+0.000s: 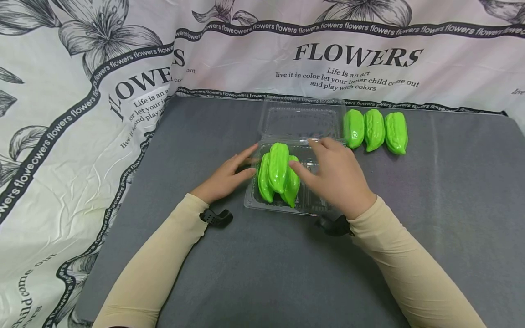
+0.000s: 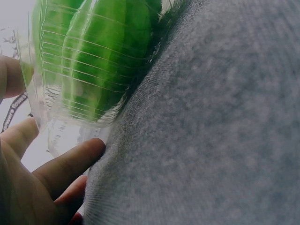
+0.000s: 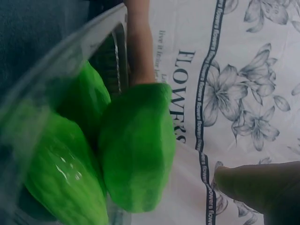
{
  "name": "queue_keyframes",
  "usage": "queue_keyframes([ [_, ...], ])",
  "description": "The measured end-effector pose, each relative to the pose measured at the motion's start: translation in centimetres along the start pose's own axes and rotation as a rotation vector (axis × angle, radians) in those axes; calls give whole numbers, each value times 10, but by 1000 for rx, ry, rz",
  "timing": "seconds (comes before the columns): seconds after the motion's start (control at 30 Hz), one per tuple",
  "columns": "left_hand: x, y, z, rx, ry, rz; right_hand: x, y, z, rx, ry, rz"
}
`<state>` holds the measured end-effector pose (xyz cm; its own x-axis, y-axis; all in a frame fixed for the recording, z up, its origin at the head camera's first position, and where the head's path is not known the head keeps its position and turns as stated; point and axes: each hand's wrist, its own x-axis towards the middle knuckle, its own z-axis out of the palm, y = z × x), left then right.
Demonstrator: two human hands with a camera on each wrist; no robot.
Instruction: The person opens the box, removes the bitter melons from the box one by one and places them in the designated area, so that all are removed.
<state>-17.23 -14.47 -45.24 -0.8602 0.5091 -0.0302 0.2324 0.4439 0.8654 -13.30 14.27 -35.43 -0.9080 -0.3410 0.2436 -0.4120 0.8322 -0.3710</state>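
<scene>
A clear plastic clamshell box (image 1: pixel 312 202) lies open on the grey cloth. Three green star fruits fill its left part: one on top (image 1: pixel 279 167), resting across a left one (image 1: pixel 264 182) and a right one (image 1: pixel 292 190). My left hand (image 1: pixel 225 177) is at the box's left side, fingers extended; in the left wrist view its fingertips (image 2: pixel 96 146) are against or close to the clear wall. Over the box's right part hovers my right hand (image 1: pixel 340 177), fingers spread. Its thumb points at the top fruit; the right wrist view shows that fruit (image 3: pixel 136 150) free of the fingers.
Three more star fruits, left (image 1: pixel 353 129), middle (image 1: pixel 374 130) and right (image 1: pixel 396 133), stand in a row beyond the right hand. The box's transparent lid (image 1: pixel 303 120) is folded back towards the flower-printed sheet (image 1: pixel 246 59) behind the table.
</scene>
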Motion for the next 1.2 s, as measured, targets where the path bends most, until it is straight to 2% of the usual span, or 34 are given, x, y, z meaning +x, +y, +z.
queue_keyframes([
  [0.17,0,1,-1,-3,1,0,-1,-4,8,1,-37,-4],
  [0.37,0,0,-1,0,2,-1,-1,-9,15,61,-106,34],
  [0.6,0,-1,-1,0,2,-3,-2,-12,25,69,-134,37],
  [0.97,1,-2,0,8,-5,1,-4,-14,36,57,-131,-1],
  [1.2,0,-2,0,8,-4,-12,-6,-17,39,15,-95,-46],
])
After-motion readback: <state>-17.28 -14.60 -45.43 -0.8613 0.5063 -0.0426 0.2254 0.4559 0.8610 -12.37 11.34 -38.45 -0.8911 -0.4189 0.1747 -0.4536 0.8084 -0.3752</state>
